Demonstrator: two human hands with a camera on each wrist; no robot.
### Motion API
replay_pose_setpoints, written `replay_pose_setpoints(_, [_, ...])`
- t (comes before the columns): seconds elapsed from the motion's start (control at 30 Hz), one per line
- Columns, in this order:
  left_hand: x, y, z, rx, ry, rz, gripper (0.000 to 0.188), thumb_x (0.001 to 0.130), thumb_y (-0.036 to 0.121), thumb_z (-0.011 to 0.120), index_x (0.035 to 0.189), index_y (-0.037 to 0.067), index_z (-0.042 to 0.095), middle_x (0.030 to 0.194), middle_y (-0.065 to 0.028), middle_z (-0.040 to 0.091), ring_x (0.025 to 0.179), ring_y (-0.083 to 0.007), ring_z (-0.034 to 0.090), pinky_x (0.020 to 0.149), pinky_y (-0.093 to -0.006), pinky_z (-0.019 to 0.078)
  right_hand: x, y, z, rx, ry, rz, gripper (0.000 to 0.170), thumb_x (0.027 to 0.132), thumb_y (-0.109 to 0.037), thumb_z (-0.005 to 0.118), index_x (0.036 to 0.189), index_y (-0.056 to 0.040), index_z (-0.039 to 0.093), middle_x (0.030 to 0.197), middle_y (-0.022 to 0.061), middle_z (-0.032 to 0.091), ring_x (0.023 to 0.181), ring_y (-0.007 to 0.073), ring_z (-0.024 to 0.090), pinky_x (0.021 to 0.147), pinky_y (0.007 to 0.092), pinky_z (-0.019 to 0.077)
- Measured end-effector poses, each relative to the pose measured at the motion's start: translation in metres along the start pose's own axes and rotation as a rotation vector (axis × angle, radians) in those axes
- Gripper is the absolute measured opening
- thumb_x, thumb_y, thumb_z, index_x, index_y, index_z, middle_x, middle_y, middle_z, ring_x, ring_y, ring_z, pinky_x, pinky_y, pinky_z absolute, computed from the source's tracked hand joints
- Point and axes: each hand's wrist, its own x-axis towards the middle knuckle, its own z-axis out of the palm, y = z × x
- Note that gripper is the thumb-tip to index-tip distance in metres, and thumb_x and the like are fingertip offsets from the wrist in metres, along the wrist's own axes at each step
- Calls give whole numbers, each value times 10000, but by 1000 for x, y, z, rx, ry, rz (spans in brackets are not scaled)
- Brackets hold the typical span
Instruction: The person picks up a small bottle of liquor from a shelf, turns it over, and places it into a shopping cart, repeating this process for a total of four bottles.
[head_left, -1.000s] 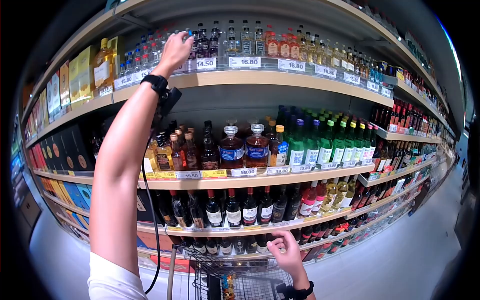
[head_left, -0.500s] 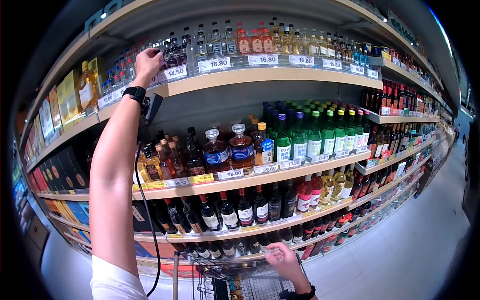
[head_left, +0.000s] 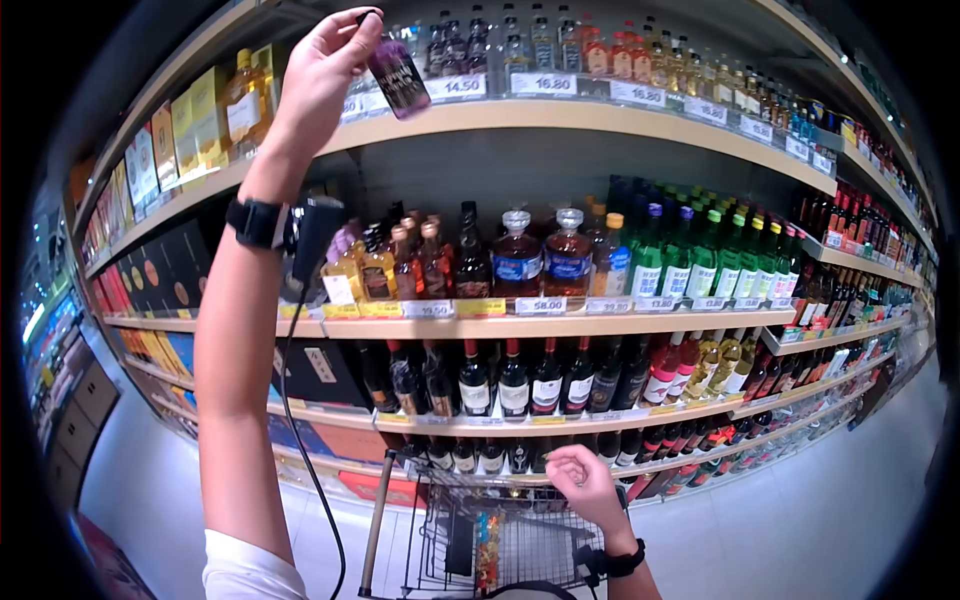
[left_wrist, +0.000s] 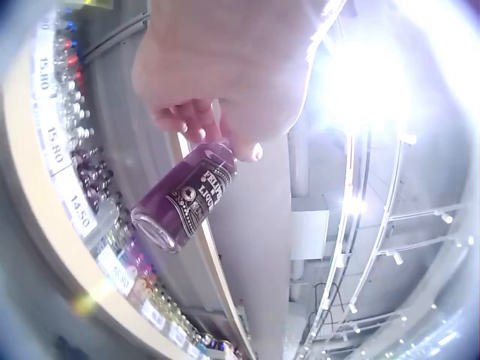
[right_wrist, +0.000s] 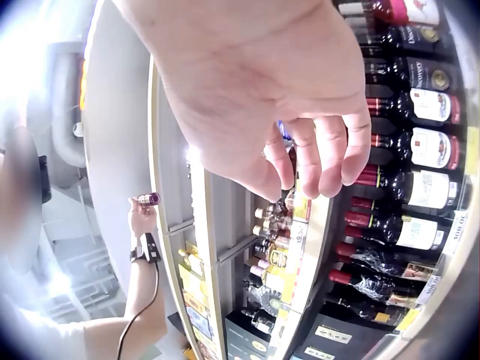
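Note:
A small purple bottle (head_left: pixel 400 78) with a black label is pinched at its neck by my left hand (head_left: pixel 325 85), in front of the top shelf's price tags. In the left wrist view the bottle (left_wrist: pixel 187 196) tilts, base down and to the left, below the fingers of the left hand (left_wrist: pixel 225 67). My right hand (head_left: pixel 588 487) hangs over the cart with loosely bent fingers and holds nothing. The right wrist view shows the right hand (right_wrist: pixel 277 97) with its fingers hanging down.
Small bottles (head_left: pixel 540 45) line the top shelf (head_left: pixel 560 115). Larger bottles (head_left: pixel 515 255) and green ones (head_left: pixel 705 262) stand on the shelf below, wine bottles (head_left: pixel 513 378) lower down. A wire shopping cart (head_left: pixel 545 540) stands below. A black cable (head_left: pixel 310 475) hangs beside the left arm.
My left hand has come away from the row of small bottles with the purple bottle in its grip. The view has shifted, and the right hand stays over the cart.

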Motion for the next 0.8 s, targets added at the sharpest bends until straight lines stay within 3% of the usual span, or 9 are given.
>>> replay_pose_setpoints(0.13, [-99, 29, 29, -148, -64, -160, 318, 976, 263, 599, 1202, 44, 553, 1003, -66, 659, 945, -124, 614, 856, -273, 487, 12, -15, 18, -48, -39, -80, 217, 889, -88, 666, 1069, 21, 616, 921, 35, 650, 823, 72, 607, 752, 217, 490])
replay_pose_setpoints(0.23, [-160, 38, 46, -187, -9, -297, 315, 977, 245, 595, 1190, 19, 544, 973, -76, 654, 883, -123, 630, 811, -279, 525, 20, -32, 31, -17, -68, -88, 218, 898, -85, 665, 1080, 24, 614, 945, 53, 650, 838, 84, 605, 767, 224, 491])
replay_pose_setpoints(0.37, [-264, 25, 83, -322, 18, -538, 332, 928, 254, 670, 1166, 56, 547, 831, -19, 645, 750, -96, 639, 697, -249, 536, 30, -52, 51, 271, -159, -140, 312, 949, -74, 592, 1232, 20, 502, 1024, 92, 636, 880, 112, 603, 809, 256, 496])
replay_pose_setpoints(0.4, [-266, 22, 86, -388, 38, -537, 324, 921, 220, 682, 1158, 43, 551, 859, -20, 646, 779, -94, 642, 724, -243, 530, 29, -48, 49, 189, -176, -163, 336, 976, -114, 554, 1270, 20, 461, 1052, 110, 630, 872, 130, 609, 803, 273, 501])
replay_pose_setpoints(0.5, [-315, -4, 110, -513, 109, -651, 297, 911, 142, 687, 1141, 15, 549, 917, -41, 651, 853, -119, 644, 798, -249, 519, 35, -48, 56, 313, -161, -127, 398, 1002, -208, 525, 1315, 26, 446, 1085, 119, 625, 868, 146, 616, 776, 268, 496])
replay_pose_setpoints(0.57, [-328, -9, 122, -546, 122, -719, 285, 899, 109, 697, 1123, 10, 551, 918, -37, 637, 864, -112, 637, 800, -245, 517, 34, -45, 55, 301, -226, -164, 406, 994, -182, 543, 1323, 30, 437, 1111, 114, 608, 877, 145, 625, 771, 274, 500])
replay_pose_setpoints(0.67, [-334, -9, 135, -555, 93, -745, 282, 878, 101, 724, 1092, 10, 565, 879, -7, 616, 834, -97, 626, 787, -237, 515, 26, -45, 58, 338, -171, -97, 388, 956, -86, 593, 1290, 39, 442, 1062, 108, 618, 879, 137, 625, 751, 265, 510])
replay_pose_setpoints(0.77, [-332, -7, 143, -545, 99, -736, 222, 888, 49, 694, 1061, -2, 566, 821, -6, 626, 722, -37, 583, 674, -184, 494, 23, -40, 57, 341, -133, -105, 388, 950, -77, 600, 1281, 45, 439, 1040, 110, 624, 873, 138, 625, 747, 267, 515])
replay_pose_setpoints(0.8, [-333, -11, 144, -548, 81, -744, 232, 888, 54, 695, 1073, -7, 569, 838, -21, 638, 746, -50, 601, 693, -194, 506, 21, -40, 57, 353, -129, -98, 387, 949, -74, 599, 1280, 46, 439, 1042, 112, 626, 871, 138, 625, 751, 269, 514])
